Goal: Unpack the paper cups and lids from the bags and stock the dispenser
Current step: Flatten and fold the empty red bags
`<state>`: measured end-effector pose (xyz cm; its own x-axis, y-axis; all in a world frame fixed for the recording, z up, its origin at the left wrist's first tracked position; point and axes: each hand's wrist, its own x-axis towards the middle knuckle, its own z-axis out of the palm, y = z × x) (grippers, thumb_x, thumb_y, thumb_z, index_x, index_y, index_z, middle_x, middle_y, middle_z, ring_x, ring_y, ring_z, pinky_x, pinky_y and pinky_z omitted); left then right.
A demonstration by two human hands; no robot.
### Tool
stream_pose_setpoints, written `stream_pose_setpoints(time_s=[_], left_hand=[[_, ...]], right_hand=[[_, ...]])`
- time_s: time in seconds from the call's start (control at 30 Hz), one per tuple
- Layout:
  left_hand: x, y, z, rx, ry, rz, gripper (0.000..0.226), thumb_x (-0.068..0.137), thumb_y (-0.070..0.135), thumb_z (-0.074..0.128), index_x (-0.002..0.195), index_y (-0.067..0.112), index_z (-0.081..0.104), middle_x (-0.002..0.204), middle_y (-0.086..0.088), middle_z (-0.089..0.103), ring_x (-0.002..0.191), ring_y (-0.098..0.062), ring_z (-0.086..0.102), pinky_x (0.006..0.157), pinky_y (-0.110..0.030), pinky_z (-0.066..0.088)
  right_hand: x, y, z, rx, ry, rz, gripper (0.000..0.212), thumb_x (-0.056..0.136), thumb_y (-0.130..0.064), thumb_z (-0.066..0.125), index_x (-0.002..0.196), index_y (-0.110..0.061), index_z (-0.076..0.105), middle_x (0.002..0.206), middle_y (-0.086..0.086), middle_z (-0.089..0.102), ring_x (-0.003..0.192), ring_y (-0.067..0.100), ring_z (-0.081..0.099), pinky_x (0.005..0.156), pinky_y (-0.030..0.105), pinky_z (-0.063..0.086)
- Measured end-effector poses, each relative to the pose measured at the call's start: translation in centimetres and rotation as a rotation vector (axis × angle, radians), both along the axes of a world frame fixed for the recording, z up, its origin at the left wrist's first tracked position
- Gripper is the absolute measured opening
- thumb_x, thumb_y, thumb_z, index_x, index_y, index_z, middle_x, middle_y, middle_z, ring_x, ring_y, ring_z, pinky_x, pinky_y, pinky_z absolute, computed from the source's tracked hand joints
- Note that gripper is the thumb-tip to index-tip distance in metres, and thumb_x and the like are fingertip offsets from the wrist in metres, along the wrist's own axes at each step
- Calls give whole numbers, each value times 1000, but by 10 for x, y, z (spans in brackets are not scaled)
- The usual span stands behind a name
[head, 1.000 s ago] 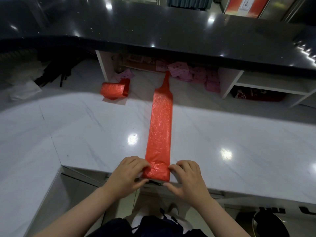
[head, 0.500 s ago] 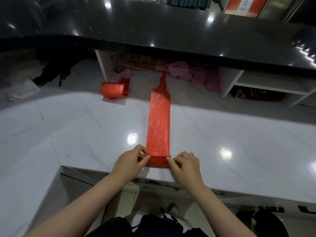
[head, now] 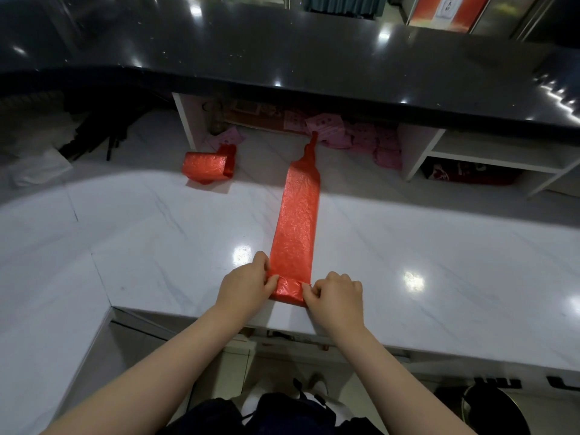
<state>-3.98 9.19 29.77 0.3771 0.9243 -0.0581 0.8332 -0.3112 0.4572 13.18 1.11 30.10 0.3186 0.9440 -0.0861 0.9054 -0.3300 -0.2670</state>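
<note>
Roll: 1 finished red roll, far left on the counter.
Left hand: fingers pinched on the bag's left near corner.
Bag: flat red strip, long axis running straight away from both hands; rolled end between them.
Right hand: pinched on the right corner, equally near.

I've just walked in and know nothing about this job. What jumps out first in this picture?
A long flattened red plastic bag lies stretched down the middle of the white marble counter, pointing away from the person. The left hand and right hand pinch its rolled near end close to the counter's edge. A second red bag, already rolled up, sits further back to the left, below the black upper counter.
</note>
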Motion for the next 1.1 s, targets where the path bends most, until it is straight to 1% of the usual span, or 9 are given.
stream_pose_setpoints(time_s=[0.13,0.27,0.37,0.43,0.57,0.67,0.8,1.0,1.1], left_hand=[[-1,2,-5,113,-28,-60,24,93,34,62,101,19,46,94,7,46,76,-12,48,57,-26,39],[-5,-4,-15,207,-97,-185,17,91,19,67,95,21,51,92,10,52,78,-8,46,54,-15,33],[-13,-4,-20,203,-163,-158,15,89,18,71,93,19,56,84,12,52,74,-10,50,54,-25,44],[-17,-4,-22,193,-171,-162,14,90,25,70,94,20,58,80,11,50,70,-10,51,54,-24,44],[-26,-7,-22,244,-190,-235,21,92,42,54,98,23,60,82,8,59,72,-9,54,63,-22,46],[-39,-12,-27,338,-155,-305,33,91,48,52,108,24,63,92,12,65,85,-7,53,82,-21,37],[-55,-20,-34,413,-89,-388,47,84,59,55,116,25,63,96,13,66,88,-4,42,85,-22,30],[-53,-27,-32,361,-146,-329,41,85,61,52,105,26,62,94,16,65,84,-4,50,87,-23,31],[-48,-29,-25,285,-251,-220,41,88,63,49,100,24,57,92,22,63,84,6,42,84,-23,35]], right_hand=[[-3,1,-4,86,86,-44,27,94,-50,48,77,-29,51,76,-13,53,76,13,49,76,33,37],[-6,-2,-12,160,99,30,11,95,-42,52,99,-32,57,87,-14,57,83,12,52,75,32,35],[-3,-2,-15,173,99,30,10,95,-41,56,97,-32,62,89,-15,56,84,10,50,75,31,31],[-1,-3,-19,197,102,34,10,94,-40,60,93,-31,64,87,-15,56,82,10,48,74,30,30],[4,-11,-24,291,94,104,24,93,-49,56,94,-29,69,84,-15,59,79,10,50,72,29,30],[14,-21,-25,264,79,215,52,87,-68,47,114,-29,67,90,-15,52,84,6,42,76,27,31],[23,-35,-27,184,63,347,67,82,-74,49,130,-29,56,100,-11,49,92,9,42,81,25,34],[23,-40,-31,277,122,306,50,88,-67,49,116,-29,67,95,-15,49,89,6,43,78,23,35],[19,-34,-28,307,217,220,55,91,-73,37,104,-32,72,88,-19,47,85,6,43,78,21,34]])
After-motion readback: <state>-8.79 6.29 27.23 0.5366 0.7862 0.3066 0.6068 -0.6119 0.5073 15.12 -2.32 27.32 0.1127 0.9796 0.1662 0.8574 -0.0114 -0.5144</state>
